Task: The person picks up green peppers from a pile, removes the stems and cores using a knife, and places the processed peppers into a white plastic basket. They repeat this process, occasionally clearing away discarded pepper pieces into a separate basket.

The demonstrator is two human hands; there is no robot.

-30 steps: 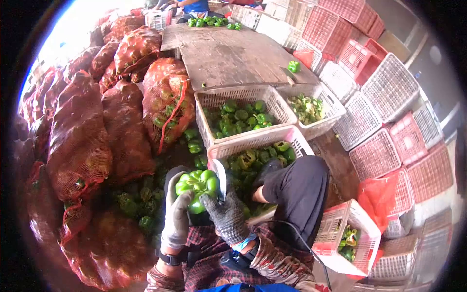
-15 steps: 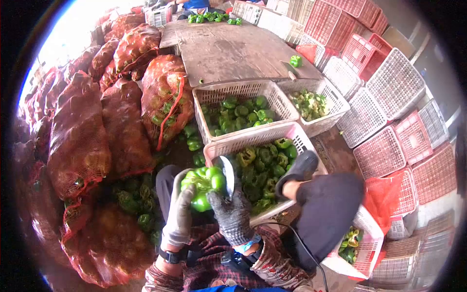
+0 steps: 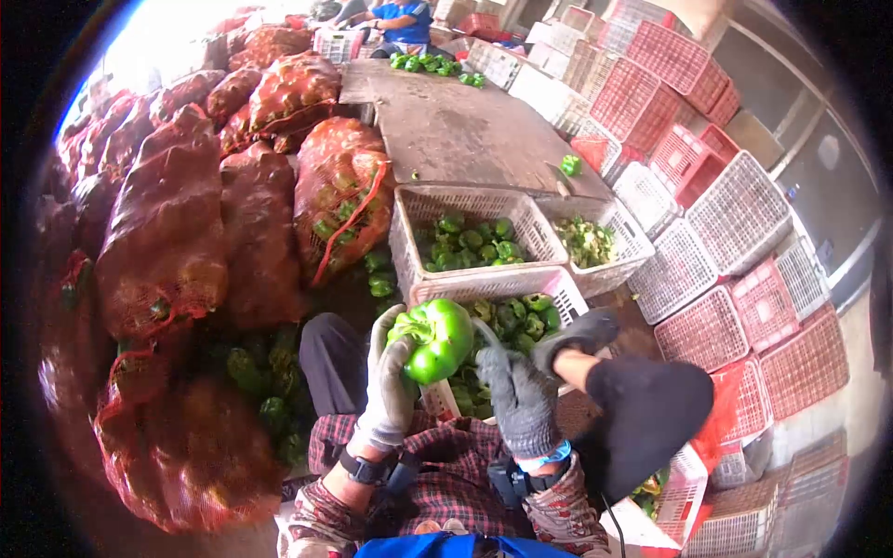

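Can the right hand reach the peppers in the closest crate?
Probably yes. The right hand is close by, and the near crate has an open top, with nothing covering the peppers behind the fingers; only a foot crowds one side.

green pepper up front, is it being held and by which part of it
Yes: the left hand holds the green pepper by its stem-end side, with the stem end turned toward that hand.
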